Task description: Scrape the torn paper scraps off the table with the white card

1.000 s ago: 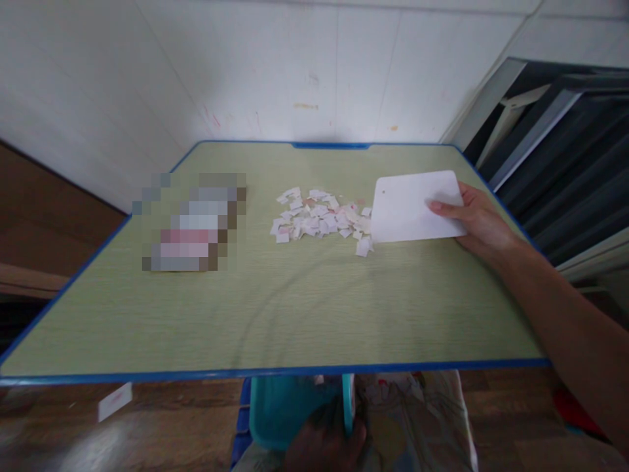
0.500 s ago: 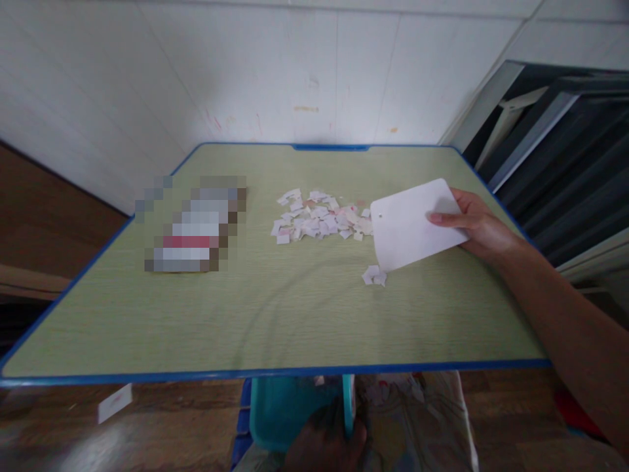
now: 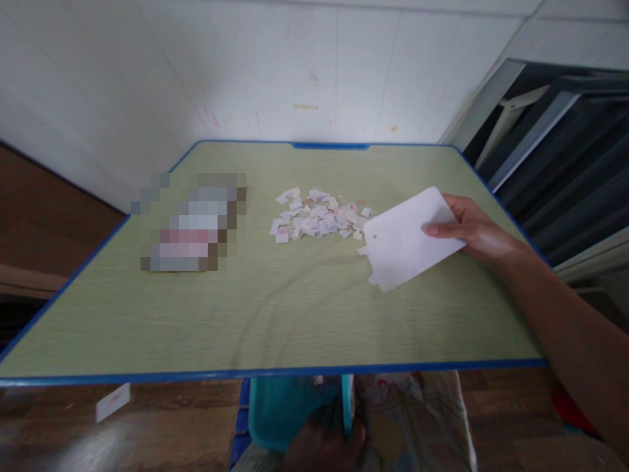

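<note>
My right hand pinches a flat white card with rounded corners and a small hole, thumb on top. The card is tilted over the right part of the green table. Its left edge reaches the right end of a pile of torn paper scraps, and a few scraps stick out from under its lower left side. Below the table's front edge, my left hand is closed around the right wall of a teal plastic tub. The hand is dark and partly cut off by the frame.
A blurred-out box-like object lies on the table's left. Cloth with paper bits is beside the tub. A white paper piece lies on the wooden floor. Dark panels lean at the right; a white wall stands behind.
My right hand has moved the card slightly left and toward me, turning it. The small group of scraps near its lower corner is now mostly covered. My left hand stays at the tub.
</note>
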`<state>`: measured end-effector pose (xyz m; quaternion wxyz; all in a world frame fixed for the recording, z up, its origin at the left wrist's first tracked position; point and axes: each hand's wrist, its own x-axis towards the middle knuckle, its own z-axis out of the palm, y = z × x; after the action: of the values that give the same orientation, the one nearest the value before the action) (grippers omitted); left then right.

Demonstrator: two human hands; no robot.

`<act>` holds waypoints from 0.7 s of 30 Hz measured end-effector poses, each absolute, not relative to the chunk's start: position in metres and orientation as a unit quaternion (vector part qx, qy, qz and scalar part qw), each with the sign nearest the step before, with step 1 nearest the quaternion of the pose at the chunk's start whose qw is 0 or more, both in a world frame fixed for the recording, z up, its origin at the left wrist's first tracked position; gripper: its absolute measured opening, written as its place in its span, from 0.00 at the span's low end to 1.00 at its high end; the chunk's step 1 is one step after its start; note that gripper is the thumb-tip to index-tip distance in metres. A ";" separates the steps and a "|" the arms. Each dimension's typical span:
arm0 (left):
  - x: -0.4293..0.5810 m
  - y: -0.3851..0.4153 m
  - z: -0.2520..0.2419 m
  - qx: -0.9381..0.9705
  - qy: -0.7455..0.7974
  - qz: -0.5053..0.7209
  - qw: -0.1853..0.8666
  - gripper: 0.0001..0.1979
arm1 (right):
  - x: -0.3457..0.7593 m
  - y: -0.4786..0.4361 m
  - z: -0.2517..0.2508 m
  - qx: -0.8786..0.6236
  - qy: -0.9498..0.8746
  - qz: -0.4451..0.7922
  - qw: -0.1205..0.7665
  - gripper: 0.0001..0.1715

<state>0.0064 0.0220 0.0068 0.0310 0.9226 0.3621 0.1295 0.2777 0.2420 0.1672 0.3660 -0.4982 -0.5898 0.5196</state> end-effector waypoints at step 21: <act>0.008 0.024 0.017 0.925 0.359 0.124 0.034 0.11 | 0.270 0.241 0.167 -0.494 -0.577 0.511 0.403 0.15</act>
<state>0.0081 0.0240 0.0165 0.0338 0.9245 0.3589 0.1240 0.2701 0.2407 0.1671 0.4032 -0.4936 -0.5768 0.5110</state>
